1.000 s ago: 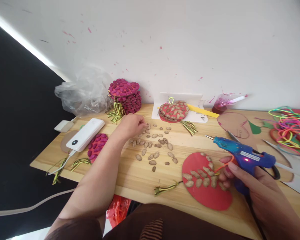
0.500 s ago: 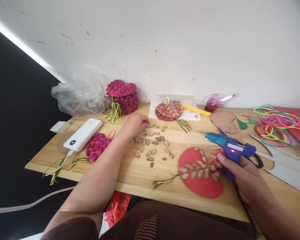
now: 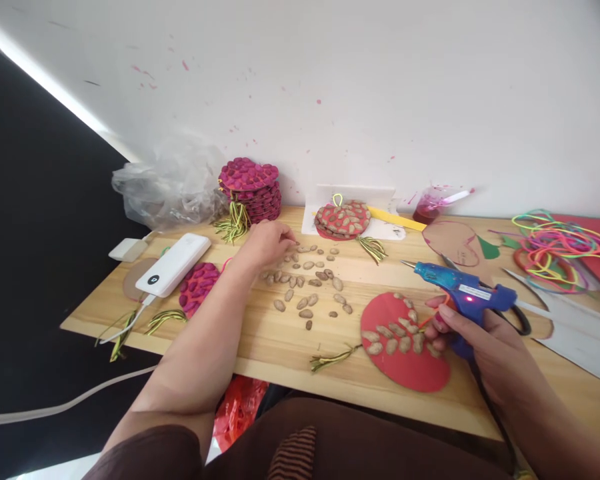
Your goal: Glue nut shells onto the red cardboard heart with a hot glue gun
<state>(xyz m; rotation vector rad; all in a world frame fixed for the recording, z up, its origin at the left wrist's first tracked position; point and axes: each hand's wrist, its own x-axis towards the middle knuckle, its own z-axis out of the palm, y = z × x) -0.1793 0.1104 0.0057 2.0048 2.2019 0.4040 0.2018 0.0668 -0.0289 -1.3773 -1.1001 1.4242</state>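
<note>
My right hand [image 3: 485,340] is wrapped round the grip of a blue glue gun [image 3: 460,293] whose red light is on; its nozzle points left over the table. Just under it lies a red card disc [image 3: 405,363] with several peanut shells stuck on its upper half and a striped tassel [image 3: 333,359] at its left edge. My left hand [image 3: 267,241] reaches across to the loose peanut shells [image 3: 307,287] scattered mid-table, fingers pinched together at the far edge of the pile; what they hold is too small to make out.
A stack of pink shell-covered discs [image 3: 250,190] stands by the wall, another decorated disc [image 3: 343,219] on paper beside it. A white power bank [image 3: 173,265], a plastic bag [image 3: 167,183], a pink cup [image 3: 433,203], neon cords [image 3: 563,250] and scissors [image 3: 517,317] lie around the wooden table [image 3: 280,347].
My left hand has stayed at the shell pile, its fingers closing into a pinch. The glue gun hand has shifted slightly; the view has drifted a little.
</note>
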